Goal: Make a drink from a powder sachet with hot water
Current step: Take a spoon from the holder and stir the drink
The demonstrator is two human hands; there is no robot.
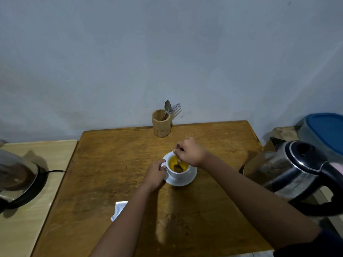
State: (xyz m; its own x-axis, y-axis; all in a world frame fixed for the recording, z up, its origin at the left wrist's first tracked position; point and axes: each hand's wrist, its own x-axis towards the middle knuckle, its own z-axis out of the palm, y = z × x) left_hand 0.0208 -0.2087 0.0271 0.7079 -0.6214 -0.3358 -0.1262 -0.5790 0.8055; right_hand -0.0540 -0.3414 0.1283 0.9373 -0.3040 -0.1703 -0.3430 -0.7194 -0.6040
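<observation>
Orange drink [176,162] already in white cup [177,173], on saucer [182,180], mid-table [111,164]. Powder in, water poured, stirring under way; only finishing the stir and lifting the spoon [178,166] out left, by the look of it. Right hand [190,152] closed round spoon handle, bowl dipped in the liquid. Left hand [155,173] pinching cup handle. Sachet [118,210], apparently empty, near left, part hidden by forearm. Kettle [300,171] right. Wooden holder [161,125] far, with cutlery inside.
</observation>
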